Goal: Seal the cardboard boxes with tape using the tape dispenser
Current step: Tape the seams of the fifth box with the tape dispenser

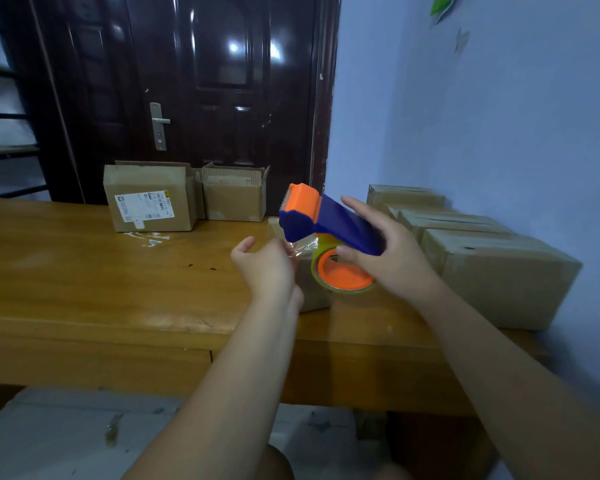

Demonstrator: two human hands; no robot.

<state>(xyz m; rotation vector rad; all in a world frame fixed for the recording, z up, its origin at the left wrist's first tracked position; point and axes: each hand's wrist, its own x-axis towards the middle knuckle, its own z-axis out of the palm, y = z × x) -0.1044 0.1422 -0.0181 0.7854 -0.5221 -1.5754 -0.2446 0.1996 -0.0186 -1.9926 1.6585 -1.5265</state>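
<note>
Right grip [392, 259] holds dispenser [340, 223]; left [264, 268] pinches tape [303, 247] edge.

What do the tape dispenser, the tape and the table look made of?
The tape dispenser seems to be moulded plastic, blue and orange, smooth with a soft sheen and rounded edges. The tape is thin clear film, glossy; it crinkles and glints where the left hand pinches it. The table is probably varnished wood: grain lines and reflections show.

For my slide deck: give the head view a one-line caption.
Right hand holds a tape dispenser while left hand pinches its tape over a cardboard box.
</note>
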